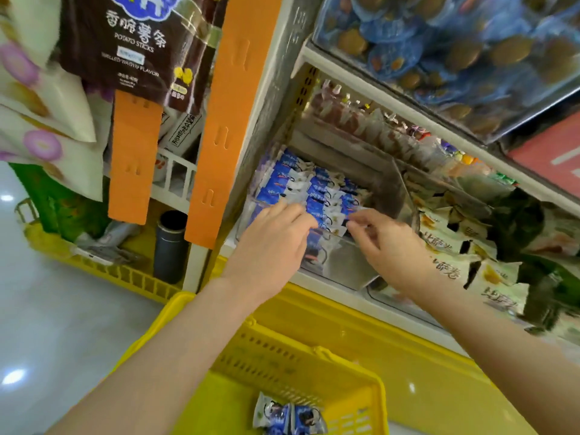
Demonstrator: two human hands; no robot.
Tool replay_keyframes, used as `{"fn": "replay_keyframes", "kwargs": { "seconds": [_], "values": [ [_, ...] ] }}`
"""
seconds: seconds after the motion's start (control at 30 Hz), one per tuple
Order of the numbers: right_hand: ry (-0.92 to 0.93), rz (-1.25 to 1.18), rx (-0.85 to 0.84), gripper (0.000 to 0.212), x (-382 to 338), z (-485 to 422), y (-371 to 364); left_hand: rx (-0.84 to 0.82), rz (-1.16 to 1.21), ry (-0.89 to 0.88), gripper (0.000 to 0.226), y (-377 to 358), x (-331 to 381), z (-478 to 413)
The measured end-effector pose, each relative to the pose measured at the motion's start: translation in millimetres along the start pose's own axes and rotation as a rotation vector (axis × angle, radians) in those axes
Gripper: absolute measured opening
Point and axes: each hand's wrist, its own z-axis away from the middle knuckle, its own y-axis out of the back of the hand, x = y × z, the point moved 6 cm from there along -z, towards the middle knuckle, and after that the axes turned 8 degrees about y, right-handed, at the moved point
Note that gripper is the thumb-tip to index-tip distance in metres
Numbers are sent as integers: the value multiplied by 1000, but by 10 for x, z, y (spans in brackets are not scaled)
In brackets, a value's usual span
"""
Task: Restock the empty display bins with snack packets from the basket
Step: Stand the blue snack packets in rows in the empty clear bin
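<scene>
A clear display bin (342, 262) on the low shelf holds rows of small blue-and-white snack packets (301, 183). My left hand (276, 240) rests on the front rows, fingers curled over the packets. My right hand (389, 243) reaches in from the right, its fingertips pinching the edge of a packet at the end of a row. Below my arms sits the yellow basket (282, 359), with two or three of the same blue-and-white packets (288, 416) lying at its bottom edge.
To the right, a neighbouring bin (464, 246) is full of white-and-yellow packets. Orange hanging strips (219, 120) and a brown potato-sticks bag (138, 42) hang at left. A second yellow basket (103, 268) with a dark cylinder (171, 246) stands on the floor at left. An upper shelf carries blue-wrapped snacks (439, 48).
</scene>
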Motion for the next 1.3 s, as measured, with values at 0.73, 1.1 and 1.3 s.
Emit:
{"fn": "replay_keyframes", "kwargs": {
  "seconds": [0.73,1.1,1.3],
  "values": [
    [31,-492,-1088,64,-417,2779,-3395,-292,-157,931,33,-277,-1780,2429],
    [141,-307,-1170,65,-371,2926,-3727,-166,-283,908,30,-306,-1872,2514],
    [80,-256,-1111,81,-253,2923,-3600,-179,-239,915,32,-291,-1888,2521]
  ]
}}
